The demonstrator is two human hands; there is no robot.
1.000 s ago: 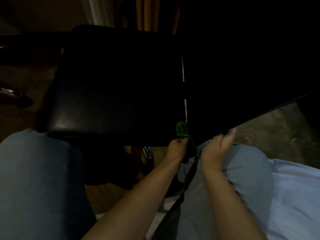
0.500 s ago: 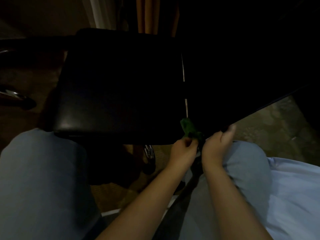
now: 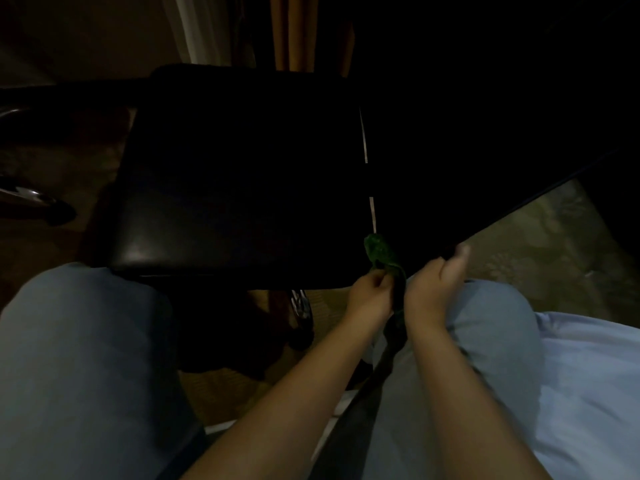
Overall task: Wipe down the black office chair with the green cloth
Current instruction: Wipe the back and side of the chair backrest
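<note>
Pinched in the left hand [image 3: 369,299], the cloth [image 3: 381,252] is pressed into the gap at the chair [image 3: 225,188] seat's near right corner, probably to wipe the crevice. The right hand [image 3: 433,289] is curled around the adjacent dark panel's edge, seemingly steadying it.

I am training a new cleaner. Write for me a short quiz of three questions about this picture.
1. True or false: the green cloth lies spread flat on the middle of the chair seat.
2. Which hand pinches the cloth? A. left hand B. right hand
3. Fill in: the cloth is at the seat's near ____ corner.

Key: 1 false; 2 A; 3 right.
</note>
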